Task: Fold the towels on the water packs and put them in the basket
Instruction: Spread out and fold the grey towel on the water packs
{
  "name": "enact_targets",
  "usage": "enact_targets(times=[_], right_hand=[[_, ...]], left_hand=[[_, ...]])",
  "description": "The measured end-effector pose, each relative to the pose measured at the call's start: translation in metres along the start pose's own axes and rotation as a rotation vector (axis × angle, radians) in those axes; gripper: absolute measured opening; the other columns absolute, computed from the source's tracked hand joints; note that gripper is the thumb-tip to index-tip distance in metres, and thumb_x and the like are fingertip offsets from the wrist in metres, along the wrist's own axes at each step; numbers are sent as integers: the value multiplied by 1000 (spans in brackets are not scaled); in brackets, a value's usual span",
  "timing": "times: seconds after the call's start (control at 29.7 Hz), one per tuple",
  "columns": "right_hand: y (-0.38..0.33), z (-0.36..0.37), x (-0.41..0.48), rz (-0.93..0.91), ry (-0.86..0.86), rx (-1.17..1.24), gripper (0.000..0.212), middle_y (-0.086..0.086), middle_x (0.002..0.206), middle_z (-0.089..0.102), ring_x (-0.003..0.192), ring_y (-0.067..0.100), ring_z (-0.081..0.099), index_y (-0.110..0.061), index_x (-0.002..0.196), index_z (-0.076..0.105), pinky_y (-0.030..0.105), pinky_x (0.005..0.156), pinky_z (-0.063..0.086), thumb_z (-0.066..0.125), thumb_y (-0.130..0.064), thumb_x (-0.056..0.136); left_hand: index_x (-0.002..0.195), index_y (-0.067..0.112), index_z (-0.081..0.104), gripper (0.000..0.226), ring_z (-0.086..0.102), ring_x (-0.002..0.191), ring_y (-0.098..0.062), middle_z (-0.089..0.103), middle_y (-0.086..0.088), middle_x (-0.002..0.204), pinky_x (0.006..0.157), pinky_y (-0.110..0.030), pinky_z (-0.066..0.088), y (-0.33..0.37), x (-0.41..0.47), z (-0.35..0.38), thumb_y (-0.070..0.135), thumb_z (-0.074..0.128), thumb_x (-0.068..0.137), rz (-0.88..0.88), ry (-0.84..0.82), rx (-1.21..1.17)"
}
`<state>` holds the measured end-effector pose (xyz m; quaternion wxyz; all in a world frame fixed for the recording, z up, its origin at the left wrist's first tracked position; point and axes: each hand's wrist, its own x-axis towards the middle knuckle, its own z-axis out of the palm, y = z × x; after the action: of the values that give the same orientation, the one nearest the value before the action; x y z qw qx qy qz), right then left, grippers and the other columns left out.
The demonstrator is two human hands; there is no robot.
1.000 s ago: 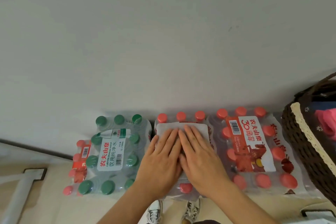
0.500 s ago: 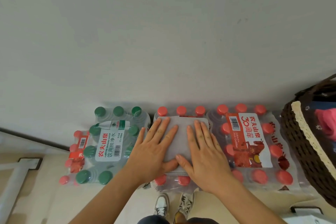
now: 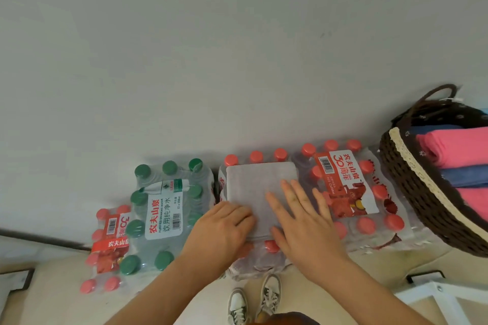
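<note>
Grey towel (image 3: pixel 253 187), folded to a compact rectangle, lies flat on the middle water pack (image 3: pixel 260 262), between a green-capped pack (image 3: pixel 163 208) and a red-capped pack (image 3: pixel 351 192). Its sides sit square to the wall, and the slightly longer side appears to run away from the person. The hands are apart, one at each near corner. The left hand (image 3: pixel 221 232) has its fingers curled round the near left corner, thumb below the edge, apparently pinching the layers. The right hand (image 3: pixel 306 227) lies flat, fingers straight and spread across the right half, pressing the cloth down. The basket (image 3: pixel 412 177) stands well to the right, beyond the red-capped pack, and already holds a folded pink towel (image 3: pixel 454 148) and a blue towel (image 3: pixel 464 177). Folding looks complete or nearly so; the transfer is not yet done. The right hand is nearer the basket, so the carry would run rightward over the labelled pack. The stacked layers may slip apart unless both near corners are held during the lift.
</note>
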<state>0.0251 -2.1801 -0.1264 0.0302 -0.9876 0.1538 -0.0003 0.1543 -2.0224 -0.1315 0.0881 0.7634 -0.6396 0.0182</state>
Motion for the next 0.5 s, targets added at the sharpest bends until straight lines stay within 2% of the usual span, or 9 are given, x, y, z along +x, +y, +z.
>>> enact_targets(times=[0.1, 0.17, 0.27, 0.37, 0.5], right_hand=[[-4, 9, -21, -100, 72, -7, 52, 14, 134, 57, 123, 27, 55, -16, 124, 63, 43, 108, 36, 38, -42, 87], [-4, 14, -26, -103, 77, -8, 50, 13, 127, 62, 115, 24, 62, -15, 117, 68, 40, 100, 47, 38, -43, 88], [-5, 20, -23, -106, 110, -31, 46, 14, 120, 66, 108, 25, 65, -13, 112, 70, 40, 100, 48, 44, -41, 87], [-5, 24, -16, -133, 144, -59, 40, 16, 114, 69, 102, 27, 68, -10, 108, 71, 41, 102, 45, 61, -37, 80], [0, 18, -14, -158, 144, -47, 46, 11, 110, 71, 95, 22, 69, -13, 106, 71, 39, 97, 48, 56, -45, 77]], left_hand=[[93, 19, 70, 31, 64, 91, -17, 68, 3, 101, 84, -28, 53, 4, 2, 1, 33, 53, 72, 11, 10, 27], [87, 18, 70, 24, 66, 85, -17, 69, 2, 95, 74, -26, 55, 6, 5, 6, 26, 58, 68, 12, 19, 56], [78, 17, 65, 22, 63, 67, -17, 66, 1, 78, 53, -27, 52, 10, 12, 7, 17, 74, 58, -9, -34, 88], [71, 16, 62, 26, 59, 55, -18, 61, -1, 66, 43, -27, 47, 14, 20, 4, 13, 78, 51, 1, -99, 165], [61, 17, 55, 29, 55, 46, -19, 56, 0, 55, 36, -25, 41, 6, 32, -6, 15, 80, 47, -7, -173, 94]])
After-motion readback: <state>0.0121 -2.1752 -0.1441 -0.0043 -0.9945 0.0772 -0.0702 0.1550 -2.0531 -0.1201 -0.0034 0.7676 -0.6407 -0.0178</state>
